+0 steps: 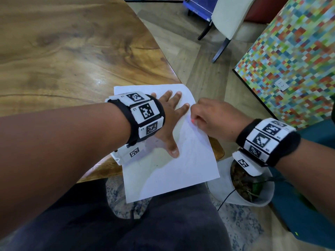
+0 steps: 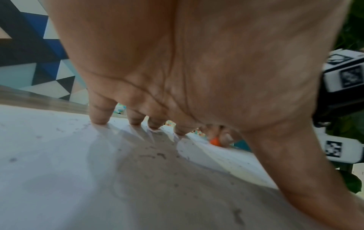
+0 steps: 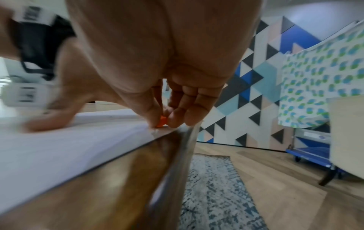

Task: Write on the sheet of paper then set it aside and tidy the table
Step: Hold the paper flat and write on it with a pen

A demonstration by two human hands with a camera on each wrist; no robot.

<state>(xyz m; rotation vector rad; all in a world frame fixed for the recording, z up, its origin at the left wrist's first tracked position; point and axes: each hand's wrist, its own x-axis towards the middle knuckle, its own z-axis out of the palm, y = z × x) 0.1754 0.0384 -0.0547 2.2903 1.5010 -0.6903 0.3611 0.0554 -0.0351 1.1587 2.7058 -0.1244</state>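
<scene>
The sheet of paper lies at the near right corner of the table, its near end hanging off the edge over your lap, so treat it as light, limp and quick to slide or crease. Your left hand is spread flat on it, fingers straight, pinning it down; keep that pressure while you write. Your right hand has its grip closed round a small orange writing tool, tip at the sheet's right edge; what kind of tool it is you cannot tell. To move the sheet, I judge a pinch at the overhanging near end easiest. The table edge runs just right of your writing hand, with a white plant pot on the floor below; the broad bare wood to the far left offers room.
</scene>
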